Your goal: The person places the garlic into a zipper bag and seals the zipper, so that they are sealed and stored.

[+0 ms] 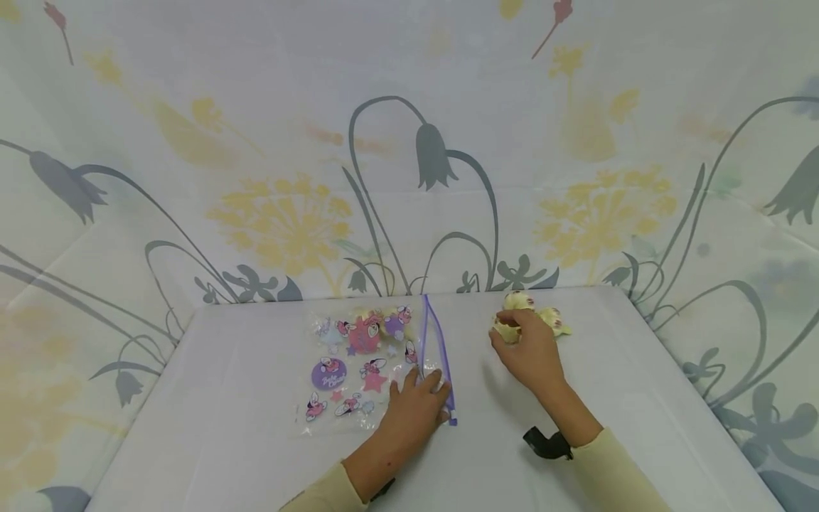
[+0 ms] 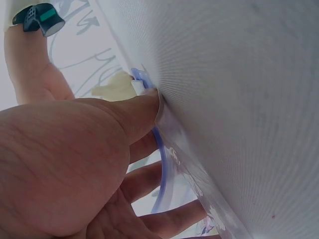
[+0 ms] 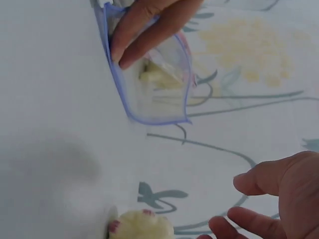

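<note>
A clear zip bag (image 1: pixel 377 423) with pink and purple cartoon prints and a purple zip edge (image 1: pixel 446 355) lies flat on the table, its mouth parted toward the right. My left hand (image 1: pixel 414 407) rests on the bag near that mouth, fingers spread, with the thumb at the lower edge in the left wrist view. Inside the bag, a pale yellow piece (image 3: pixel 159 78) shows in the right wrist view. Over some pale yellow pieces with dark pink marks (image 1: pixel 519 299) hovers my right hand (image 1: pixel 527 352), thumb and fingers apart, nothing between them.
A white cloth covers the table (image 1: pixel 243 398). Behind it and at both sides hangs a flower-printed curtain (image 1: pixel 409 235). A black wrist device (image 1: pixel 547 444) sticks out beside my right wrist.
</note>
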`<state>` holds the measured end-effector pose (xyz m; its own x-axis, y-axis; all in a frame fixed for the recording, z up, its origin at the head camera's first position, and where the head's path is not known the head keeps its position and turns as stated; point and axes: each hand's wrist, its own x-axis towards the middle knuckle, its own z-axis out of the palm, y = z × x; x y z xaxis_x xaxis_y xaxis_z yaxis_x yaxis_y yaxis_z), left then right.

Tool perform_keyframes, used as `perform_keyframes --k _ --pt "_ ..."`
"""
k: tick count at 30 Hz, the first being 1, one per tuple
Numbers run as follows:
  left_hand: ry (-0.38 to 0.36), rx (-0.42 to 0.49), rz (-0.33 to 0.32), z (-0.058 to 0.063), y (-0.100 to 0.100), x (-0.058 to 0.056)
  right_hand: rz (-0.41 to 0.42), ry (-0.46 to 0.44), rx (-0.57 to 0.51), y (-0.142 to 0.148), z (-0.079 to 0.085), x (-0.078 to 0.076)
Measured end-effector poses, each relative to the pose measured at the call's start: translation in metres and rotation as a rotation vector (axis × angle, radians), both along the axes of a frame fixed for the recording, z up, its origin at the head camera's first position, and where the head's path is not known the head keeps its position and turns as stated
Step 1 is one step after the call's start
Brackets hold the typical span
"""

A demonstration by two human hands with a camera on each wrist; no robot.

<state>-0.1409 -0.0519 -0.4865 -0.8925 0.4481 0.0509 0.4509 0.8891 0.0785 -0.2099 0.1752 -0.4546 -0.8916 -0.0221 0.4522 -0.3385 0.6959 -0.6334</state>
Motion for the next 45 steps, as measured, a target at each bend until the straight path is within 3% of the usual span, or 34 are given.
perform_keyframes --k 8,24,34,45 --pt "0.002 0.006 0.0 -0.001 0.001 0.0 -0.1 0.03 -0.02 0.029 0.007 -0.007" --pt "-0.009 0.003 0.005 -0.001 0.0 -0.002 -0.206 -0.139 0.065 0.054 0.002 -0.013" --pt "-0.034 0.008 0.007 0.001 0.0 -0.001 -0.208 -0.368 0.139 0.06 -0.001 -0.012" --pt "-0.033 0.007 0.008 0.001 0.0 -0.001 -0.151 -0.473 0.196 0.061 0.005 -0.009"
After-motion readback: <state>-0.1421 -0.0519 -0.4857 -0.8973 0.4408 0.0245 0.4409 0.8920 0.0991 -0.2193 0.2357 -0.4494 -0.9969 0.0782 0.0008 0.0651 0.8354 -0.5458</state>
